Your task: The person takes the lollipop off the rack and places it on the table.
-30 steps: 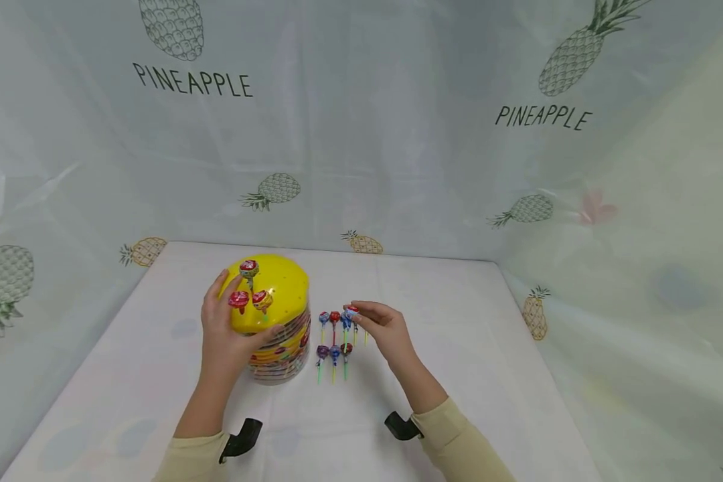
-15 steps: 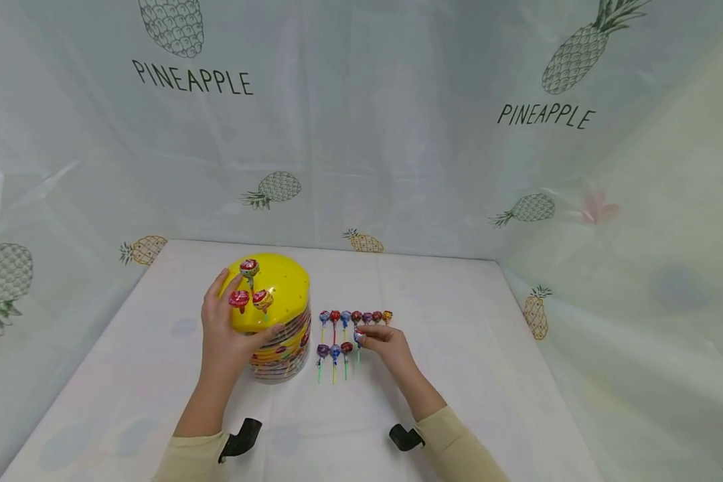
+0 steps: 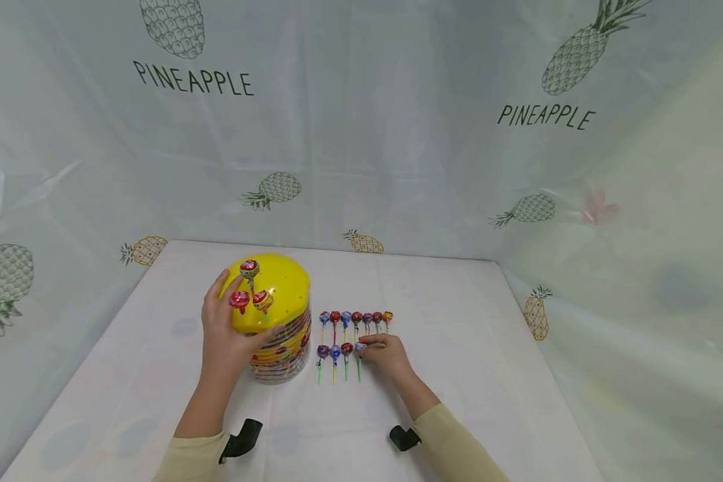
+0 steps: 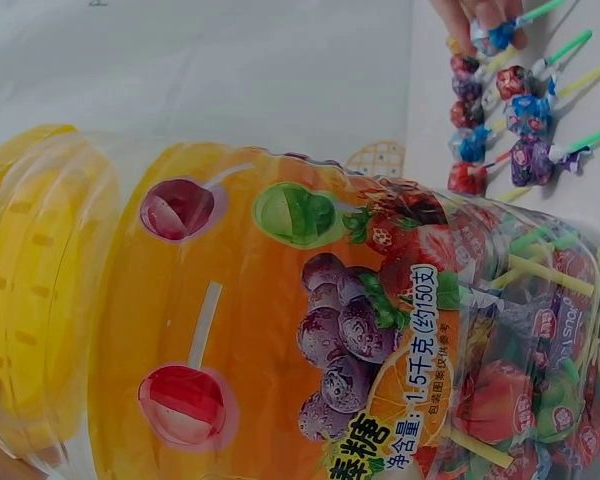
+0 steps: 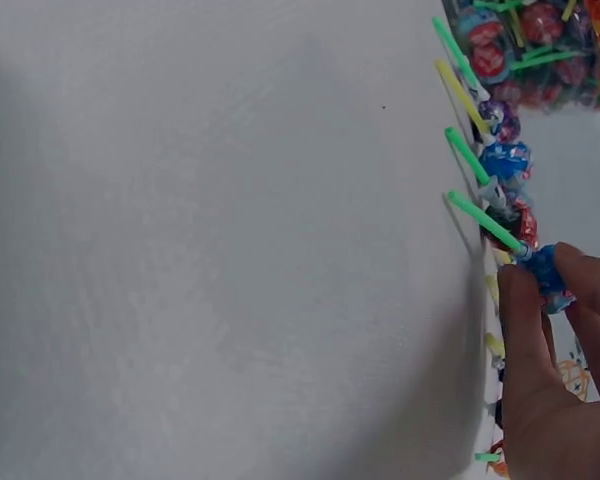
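My left hand point(image 3: 225, 335) is spread around the yellow lid point(image 3: 283, 284) of a clear candy jar point(image 3: 280, 361), thumb at the near side, fingers at the left. Through the jar's wall in the left wrist view, many wrapped lollipops point(image 4: 495, 400) show. With thumb and fingertips my right hand point(image 3: 391, 358) pinches a blue-wrapped lollipop point(image 5: 548, 275) by its head, its green stick pointing toward me. This lollipop is at the right end of the front row, beside a dark red lollipop point(image 3: 346, 349). Behind it runs a longer row of lollipops point(image 3: 357, 316).
The jar stands just left of both rows on a white-covered table point(image 3: 458, 368). A pineapple-print sheet point(image 3: 397, 134) hangs behind and at the sides. Black wrist mounts point(image 3: 241, 438) sit at both sleeves.
My right hand has brought the blue lollipop from over the back row toward me, down to the front row's right end. My left hand stays on the jar.
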A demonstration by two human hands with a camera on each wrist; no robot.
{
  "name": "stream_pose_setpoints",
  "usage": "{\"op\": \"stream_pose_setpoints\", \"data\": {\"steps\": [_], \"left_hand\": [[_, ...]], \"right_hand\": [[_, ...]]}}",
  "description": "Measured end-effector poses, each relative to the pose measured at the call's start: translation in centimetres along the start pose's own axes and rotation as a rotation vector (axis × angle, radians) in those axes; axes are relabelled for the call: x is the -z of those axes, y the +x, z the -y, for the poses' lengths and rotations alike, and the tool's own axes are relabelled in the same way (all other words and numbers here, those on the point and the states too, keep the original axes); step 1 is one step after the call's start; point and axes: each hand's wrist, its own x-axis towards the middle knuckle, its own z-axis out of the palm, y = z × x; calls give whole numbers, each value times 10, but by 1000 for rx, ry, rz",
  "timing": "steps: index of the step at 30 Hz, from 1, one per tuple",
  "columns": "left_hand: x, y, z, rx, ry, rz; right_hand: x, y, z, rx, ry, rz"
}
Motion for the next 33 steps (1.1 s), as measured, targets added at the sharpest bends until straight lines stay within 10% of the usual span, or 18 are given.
{"op": "stream_pose_setpoints", "data": {"steps": [33], "left_hand": [[-1, 0, 1, -10, 0, -4]], "right_hand": [[-10, 8, -10, 129, -250, -45]]}}
